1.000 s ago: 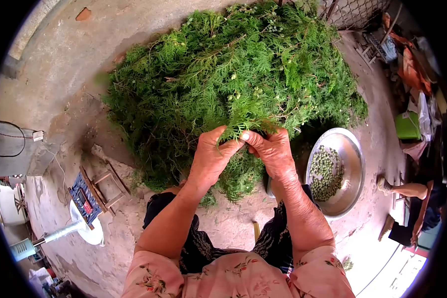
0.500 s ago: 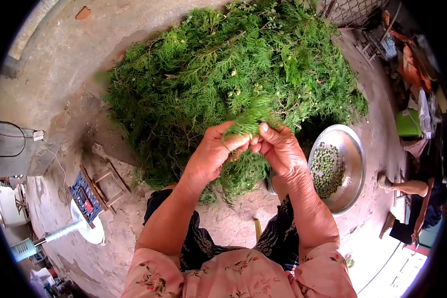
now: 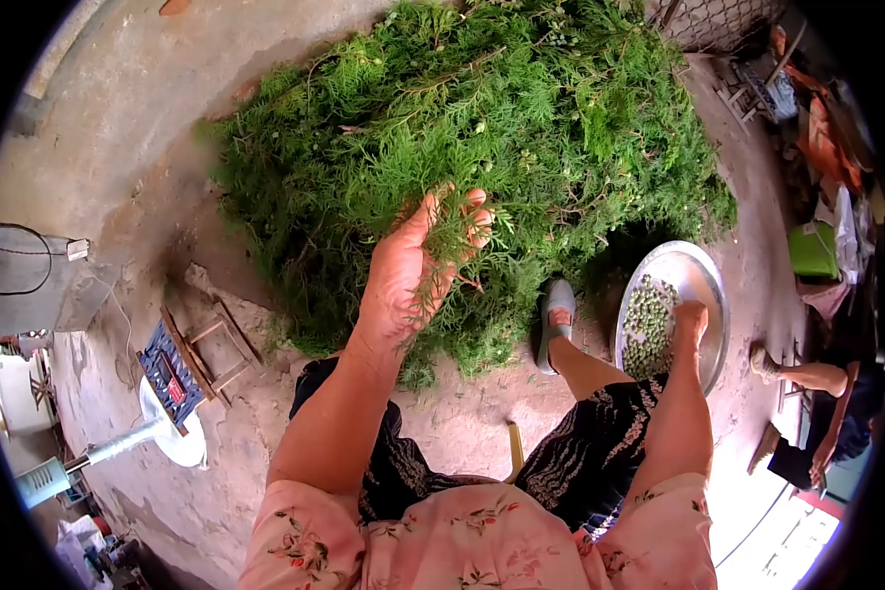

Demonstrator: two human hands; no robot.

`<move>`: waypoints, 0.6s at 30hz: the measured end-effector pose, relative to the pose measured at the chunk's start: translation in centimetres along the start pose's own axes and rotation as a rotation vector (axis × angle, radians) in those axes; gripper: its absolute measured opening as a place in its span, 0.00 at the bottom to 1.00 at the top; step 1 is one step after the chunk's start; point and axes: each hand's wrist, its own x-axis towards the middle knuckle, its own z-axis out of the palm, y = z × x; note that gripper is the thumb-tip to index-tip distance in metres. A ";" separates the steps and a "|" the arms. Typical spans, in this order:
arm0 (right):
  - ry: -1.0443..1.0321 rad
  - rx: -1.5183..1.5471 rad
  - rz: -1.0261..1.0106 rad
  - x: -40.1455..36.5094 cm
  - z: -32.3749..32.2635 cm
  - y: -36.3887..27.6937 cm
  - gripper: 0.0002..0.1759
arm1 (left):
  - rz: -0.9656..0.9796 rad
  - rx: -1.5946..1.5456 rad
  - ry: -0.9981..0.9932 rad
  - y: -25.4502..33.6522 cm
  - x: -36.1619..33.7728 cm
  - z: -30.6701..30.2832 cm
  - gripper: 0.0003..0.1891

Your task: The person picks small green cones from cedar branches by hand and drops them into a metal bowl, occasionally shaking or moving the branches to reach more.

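Note:
A large heap of leafy green conifer branches [image 3: 560, 128], cypress-like with flat feathery sprays, lies on the floor in front of me. My left hand [image 3: 418, 261] is raised over the near side of the heap, palm turned up, with its fingers curled round a conifer sprig [image 3: 428, 285]. To the right stands a wide metal basin [image 3: 714, 285] holding many small round green cones [image 3: 651, 320]. My right hand [image 3: 691, 319] reaches down into this basin, at the right edge of the cones; its fingertips are hidden.
My foot in a grey shoe [image 3: 557, 305] rests between heap and basin. A small wooden stool [image 3: 221, 349] and a white standing fan [image 3: 172, 433] are on the left. Another person's leg [image 3: 814, 374] shows at far right, below a green container [image 3: 813, 248] and bags.
My hands were together on a sprig over the heap. The right has moved away to the basin, while the left stays near the heap with greenery in it.

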 end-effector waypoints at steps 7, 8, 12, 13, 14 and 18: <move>-0.336 1.204 0.046 -5.6 -11.9 -17.4 0.12 | -0.033 0.040 0.098 -0.7 0.0 0.4 0.20; -0.507 1.372 -0.009 -7.0 -13.4 -20.2 0.18 | -0.023 0.066 0.101 -0.8 0.1 0.4 0.20; -0.892 1.648 -0.180 -14.7 -19.5 -28.5 0.20 | -0.002 0.138 0.142 -1.2 -0.2 1.0 0.20; -1.062 1.763 -0.190 -15.5 -19.8 -29.5 0.21 | 0.001 0.152 0.141 -1.3 -0.3 0.9 0.20; -1.102 1.722 -0.195 -16.1 -20.1 -30.3 0.20 | -0.039 0.150 0.168 -1.6 0.1 0.0 0.19; -0.873 1.391 -0.347 -15.9 -20.8 -31.6 0.12 | -0.044 0.229 0.156 -1.0 -0.2 0.0 0.16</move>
